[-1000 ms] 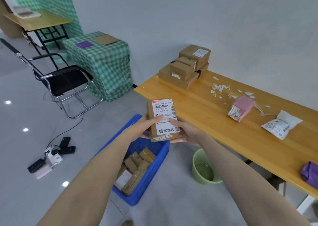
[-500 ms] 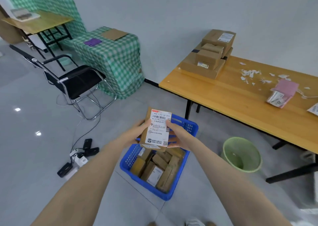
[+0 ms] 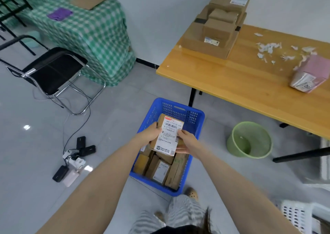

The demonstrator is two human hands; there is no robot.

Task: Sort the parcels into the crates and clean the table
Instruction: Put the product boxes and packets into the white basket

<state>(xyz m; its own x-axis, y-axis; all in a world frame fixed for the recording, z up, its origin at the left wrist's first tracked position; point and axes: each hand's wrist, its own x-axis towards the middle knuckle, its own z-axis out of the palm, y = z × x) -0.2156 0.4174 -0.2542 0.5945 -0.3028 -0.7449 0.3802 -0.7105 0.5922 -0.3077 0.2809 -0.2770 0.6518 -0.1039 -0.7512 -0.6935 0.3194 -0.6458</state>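
Head view: my left hand (image 3: pixel 149 133) and right hand (image 3: pixel 187 142) grip labelled cardboard parcel (image 3: pixel 167 135) by side edges, above blue crate (image 3: pixel 198 116). Judged rigid, light, label slick; I hold bare cardboard.

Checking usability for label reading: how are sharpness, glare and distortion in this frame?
Head view: the label on the held parcel is fairly sharp at centre; the pink parcel and white crate smear toward the right edge; a glare spot sits on the floor, none on the label; the wide-angle lens skews the table.
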